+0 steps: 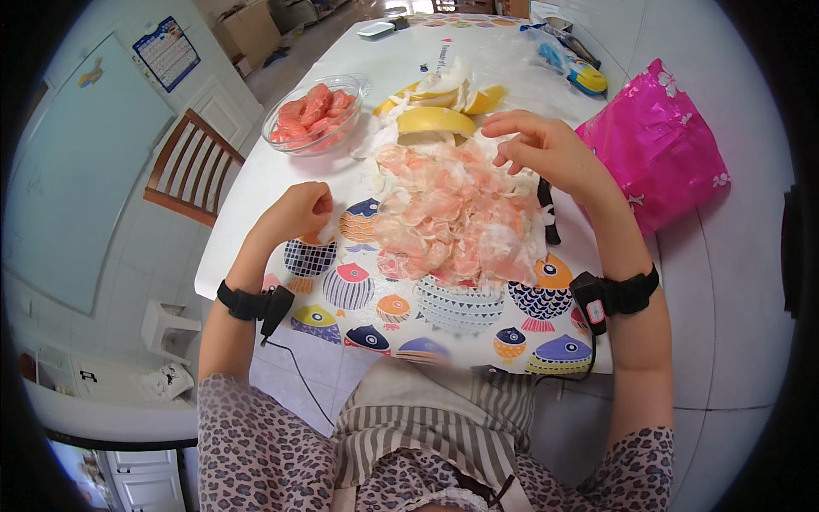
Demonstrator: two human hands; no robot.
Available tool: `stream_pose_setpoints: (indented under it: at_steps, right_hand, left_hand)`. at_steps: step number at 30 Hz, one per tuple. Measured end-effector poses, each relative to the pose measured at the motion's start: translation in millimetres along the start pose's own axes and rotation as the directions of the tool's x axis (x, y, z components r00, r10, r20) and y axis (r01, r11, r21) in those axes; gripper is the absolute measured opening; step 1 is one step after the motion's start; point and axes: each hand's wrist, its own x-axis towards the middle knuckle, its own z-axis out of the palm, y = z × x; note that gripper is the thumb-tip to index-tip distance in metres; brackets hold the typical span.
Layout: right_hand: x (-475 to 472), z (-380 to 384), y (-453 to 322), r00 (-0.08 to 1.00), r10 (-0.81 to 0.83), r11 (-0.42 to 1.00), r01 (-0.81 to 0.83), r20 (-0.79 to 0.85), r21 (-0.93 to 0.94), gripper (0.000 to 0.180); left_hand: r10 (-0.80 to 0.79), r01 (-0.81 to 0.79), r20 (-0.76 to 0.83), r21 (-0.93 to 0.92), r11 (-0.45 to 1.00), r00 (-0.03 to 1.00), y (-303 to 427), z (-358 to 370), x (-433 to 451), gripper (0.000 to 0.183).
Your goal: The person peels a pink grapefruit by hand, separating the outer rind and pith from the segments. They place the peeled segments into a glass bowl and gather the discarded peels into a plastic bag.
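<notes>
My left hand (295,210) is loosely curled just over the fish-patterned tablecloth (349,288), with a small whitish scrap by its fingers; whether it grips that is unclear. My right hand (534,148) hangs with fingers apart over the right side of a pile of pinkish pomelo membranes (457,214), nothing between them. Behind the pile lie yellow pomelo rind pieces (436,121) with white pith. A clear glass bowl (313,147) holding peeled red pomelo segments (315,105) stands beyond my left hand. A black-handled object (549,221) lies partly under the pile's right edge.
A bright pink plastic bag (659,147) stands at the table's right edge. Clear plastic film (505,61) and a blue-and-yellow item (585,78) lie at the back right. A small white tray (375,30) rests at the far end. A wooden chair (192,169) stands to the left.
</notes>
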Motion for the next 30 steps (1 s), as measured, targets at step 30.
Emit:
stream_pose_setpoints:
  at_steps: [30]
  right_hand:
    - [-19, -72, -44, 0.833, -0.221, 0.965, 0.261, -0.507, 0.009, 0.043]
  left_hand:
    - [0.195, -0.3, -0.275, -0.418, 0.858, 0.941, 52, 9, 48, 0.051]
